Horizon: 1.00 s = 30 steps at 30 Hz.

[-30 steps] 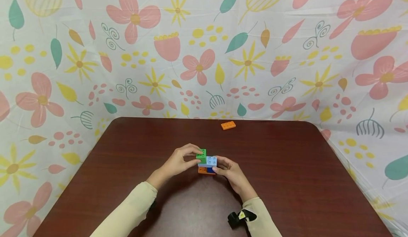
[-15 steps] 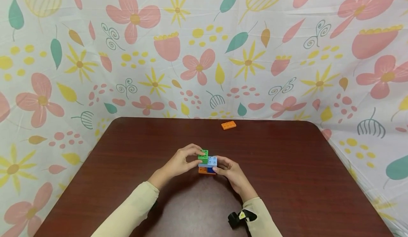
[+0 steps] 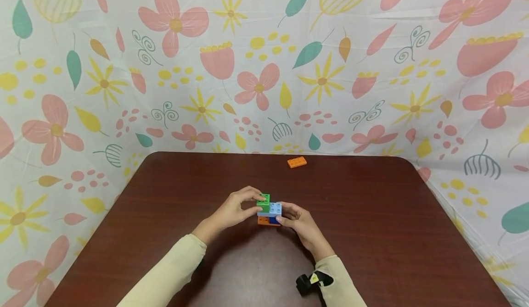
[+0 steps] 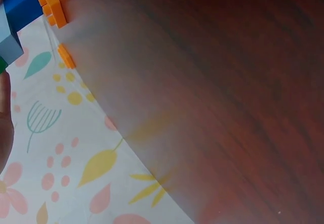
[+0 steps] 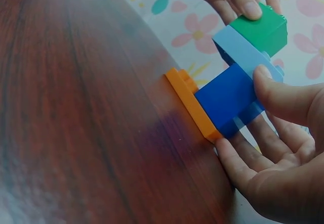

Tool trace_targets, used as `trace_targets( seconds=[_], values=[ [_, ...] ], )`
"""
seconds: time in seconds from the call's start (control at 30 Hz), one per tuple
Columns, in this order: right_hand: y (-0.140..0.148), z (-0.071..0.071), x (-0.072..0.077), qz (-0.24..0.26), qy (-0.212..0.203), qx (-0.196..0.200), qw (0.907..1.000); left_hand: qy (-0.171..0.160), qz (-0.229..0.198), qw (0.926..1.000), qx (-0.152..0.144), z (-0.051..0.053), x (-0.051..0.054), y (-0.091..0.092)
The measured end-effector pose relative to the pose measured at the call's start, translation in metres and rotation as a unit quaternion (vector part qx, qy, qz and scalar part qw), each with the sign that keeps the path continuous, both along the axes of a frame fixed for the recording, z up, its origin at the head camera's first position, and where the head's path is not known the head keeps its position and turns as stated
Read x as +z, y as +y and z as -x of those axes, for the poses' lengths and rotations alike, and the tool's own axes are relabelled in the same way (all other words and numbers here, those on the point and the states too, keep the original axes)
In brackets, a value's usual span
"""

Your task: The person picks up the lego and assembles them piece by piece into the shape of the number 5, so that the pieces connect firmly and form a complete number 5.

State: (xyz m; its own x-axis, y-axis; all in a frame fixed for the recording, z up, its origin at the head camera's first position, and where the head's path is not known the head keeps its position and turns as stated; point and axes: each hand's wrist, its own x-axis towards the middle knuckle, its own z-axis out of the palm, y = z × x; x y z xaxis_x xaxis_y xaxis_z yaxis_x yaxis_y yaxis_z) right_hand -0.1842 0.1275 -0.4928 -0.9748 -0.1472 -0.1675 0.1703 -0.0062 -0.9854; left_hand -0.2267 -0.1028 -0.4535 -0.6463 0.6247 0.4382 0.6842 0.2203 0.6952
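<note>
A small stack of bricks stands on the table in front of me: an orange plate at the bottom, a dark blue brick on it, a light blue brick above that, and a green brick on the light blue one's left part. My left hand pinches the green brick between thumb and fingers. From the right, my right hand grips the light blue and dark blue bricks, its thumb on the near side. In the left wrist view only part of the stack shows, at the upper left.
Another orange plate lies near the far edge of the brown table. Behind the table hangs a flower-patterned cloth. A black device is strapped at the right wrist.
My left hand and the green brick have shifted slightly right over the light blue brick since the earliest frame. The right hand holds nearly still.
</note>
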Motion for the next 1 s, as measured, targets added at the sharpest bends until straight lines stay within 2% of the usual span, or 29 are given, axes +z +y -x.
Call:
trace_targets(
  seconds=[0.2, 0.4, 0.5, 0.67, 0.73, 0.9, 1.0],
  values=[
    [0.0, 0.0, 0.0, -0.005, 0.005, 0.003, 1.0, 0.007, 0.001, 1.0, -0.005, 0.0, 0.001, -0.001],
    [-0.001, 0.001, 0.001, -0.006, 0.007, 0.005, 0.9999, -0.003, 0.008, 0.9999, -0.014, 0.003, 0.007, -0.001],
    [-0.001, 0.001, 0.001, -0.005, 0.006, 0.005, 1.0, -0.013, 0.006, 0.9998, -0.01, -0.003, 0.013, 0.001],
    [-0.001, 0.001, 0.001, -0.006, 0.003, 0.004, 1.0, -0.027, 0.002, 0.9996, 0.009, -0.007, 0.011, 0.002],
    [-0.001, 0.001, 0.001, -0.007, 0.003, 0.004, 1.0, -0.026, -0.001, 0.9996, 0.012, -0.002, 0.002, 0.002],
    [0.0, 0.001, 0.001, -0.008, 0.001, 0.004, 1.0, -0.02, -0.015, 0.9996, 0.017, -0.006, -0.002, 0.004],
    [0.001, 0.0, 0.002, -0.008, 0.002, 0.005, 1.0, -0.031, -0.029, 0.9988, 0.024, -0.009, -0.003, 0.006]
  ],
)
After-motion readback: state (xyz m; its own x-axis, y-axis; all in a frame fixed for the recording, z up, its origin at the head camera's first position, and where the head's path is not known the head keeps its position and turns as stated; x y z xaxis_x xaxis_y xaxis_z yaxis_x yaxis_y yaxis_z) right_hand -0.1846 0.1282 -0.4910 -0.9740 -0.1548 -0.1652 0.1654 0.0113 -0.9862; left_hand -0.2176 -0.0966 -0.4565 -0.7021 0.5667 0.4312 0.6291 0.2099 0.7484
